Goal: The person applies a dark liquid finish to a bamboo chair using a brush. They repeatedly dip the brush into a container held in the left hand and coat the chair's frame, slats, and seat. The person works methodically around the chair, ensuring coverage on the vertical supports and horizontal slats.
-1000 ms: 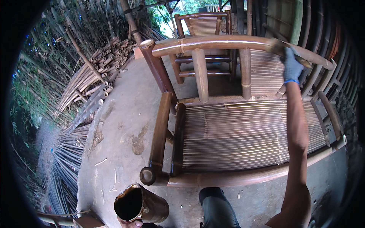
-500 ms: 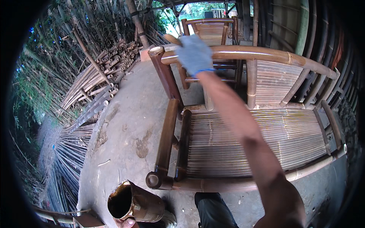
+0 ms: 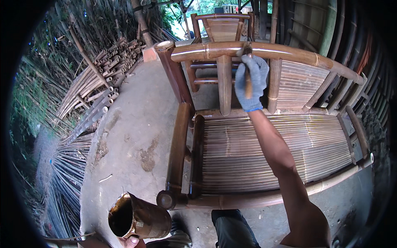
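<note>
The bamboo bench (image 3: 244, 153) stood on the concrete floor (image 3: 124, 165), directly in front of the wearer, as I watched from afar through the head view. The gloved right hand (image 3: 258, 84) was closed around a brush (image 3: 248, 89), handle slanting back toward the palm, presumably so the bristles could meet the top rail (image 3: 289, 50); they overlapped it, though I couldn't confirm contact. The left hand (image 3: 132, 241) gripped a brown can (image 3: 151, 220) by its rim, thumb showing, fingers hidden. I judged that it was held low and tipped to leave the bench clear while keeping the mouth within reach. The bench's top rail and left posts looked brown and glossy, the ribbed seat duller and streaked, the front rail paler toward its right end.
</note>
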The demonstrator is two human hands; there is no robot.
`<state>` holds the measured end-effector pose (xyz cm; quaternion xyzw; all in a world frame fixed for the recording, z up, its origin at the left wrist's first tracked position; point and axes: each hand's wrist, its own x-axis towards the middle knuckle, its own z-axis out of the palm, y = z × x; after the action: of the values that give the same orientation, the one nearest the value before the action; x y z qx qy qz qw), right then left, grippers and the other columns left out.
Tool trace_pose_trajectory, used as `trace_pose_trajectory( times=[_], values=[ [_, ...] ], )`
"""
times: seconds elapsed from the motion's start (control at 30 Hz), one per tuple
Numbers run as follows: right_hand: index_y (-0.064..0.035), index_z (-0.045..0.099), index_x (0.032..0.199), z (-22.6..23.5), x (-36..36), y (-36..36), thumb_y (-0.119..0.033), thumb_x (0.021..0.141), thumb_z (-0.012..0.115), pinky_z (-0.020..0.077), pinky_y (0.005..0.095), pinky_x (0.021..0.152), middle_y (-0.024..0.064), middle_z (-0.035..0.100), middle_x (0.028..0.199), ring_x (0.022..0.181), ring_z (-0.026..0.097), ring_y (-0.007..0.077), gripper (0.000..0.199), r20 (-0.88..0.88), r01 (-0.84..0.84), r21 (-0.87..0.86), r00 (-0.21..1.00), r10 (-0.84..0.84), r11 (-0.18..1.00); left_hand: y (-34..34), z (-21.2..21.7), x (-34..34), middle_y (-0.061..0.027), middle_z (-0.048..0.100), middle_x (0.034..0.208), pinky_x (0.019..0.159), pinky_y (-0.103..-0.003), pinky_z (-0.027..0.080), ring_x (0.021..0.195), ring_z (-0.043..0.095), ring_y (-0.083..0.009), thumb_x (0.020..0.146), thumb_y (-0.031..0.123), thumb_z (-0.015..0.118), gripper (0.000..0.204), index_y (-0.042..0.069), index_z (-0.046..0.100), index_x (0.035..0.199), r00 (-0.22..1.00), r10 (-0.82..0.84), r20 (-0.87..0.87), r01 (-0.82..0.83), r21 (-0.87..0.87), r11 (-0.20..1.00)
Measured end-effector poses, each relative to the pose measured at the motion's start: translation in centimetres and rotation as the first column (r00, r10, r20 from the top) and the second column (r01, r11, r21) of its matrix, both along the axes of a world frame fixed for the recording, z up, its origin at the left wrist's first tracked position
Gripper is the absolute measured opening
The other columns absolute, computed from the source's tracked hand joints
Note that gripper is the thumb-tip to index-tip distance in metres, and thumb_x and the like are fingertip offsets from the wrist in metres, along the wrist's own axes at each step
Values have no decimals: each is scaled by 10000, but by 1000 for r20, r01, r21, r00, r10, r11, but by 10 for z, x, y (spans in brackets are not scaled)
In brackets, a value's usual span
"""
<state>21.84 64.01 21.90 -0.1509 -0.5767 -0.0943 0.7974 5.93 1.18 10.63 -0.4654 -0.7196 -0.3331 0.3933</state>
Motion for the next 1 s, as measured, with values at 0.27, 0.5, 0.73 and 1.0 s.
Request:
trace_pose_trajectory(
  times=[0.27,0.5,0.73,1.0],
  values=[
    [-141,616,1007,7,-119,-39,-71,768,670,485,452,830,114,544,1014,1000,564,345,255,449,-165,-137,868,210,977,41,5,26,-104,691,886,594,-322,531,729,664,-235,788,66,668,82,61,702,862,732,-131,668,-172,368,914],
    [26,679,899,118,-100,90,-392,851,592,539,434,797,225,686,905,877,691,359,430,279,-34,-741,893,352,671,31,3,13,-184,685,991,697,-394,546,829,668,-319,794,74,704,208,39,689,999,593,-328,735,-131,491,861],
    [62,719,929,160,121,152,-351,729,688,592,382,681,177,741,849,738,744,269,460,137,67,-918,979,153,392,66,29,11,-178,665,1041,743,-403,531,881,650,-317,790,92,711,270,40,659,1050,511,-456,729,-9,535,845],
    [18,710,849,149,370,191,-350,828,594,544,484,748,280,692,787,796,697,422,387,285,569,-690,781,-555,447,123,34,18,-171,642,1098,795,-413,513,941,630,-314,786,113,719,343,42,625,1108,400,-564,723,123,567,814]
  ],
)
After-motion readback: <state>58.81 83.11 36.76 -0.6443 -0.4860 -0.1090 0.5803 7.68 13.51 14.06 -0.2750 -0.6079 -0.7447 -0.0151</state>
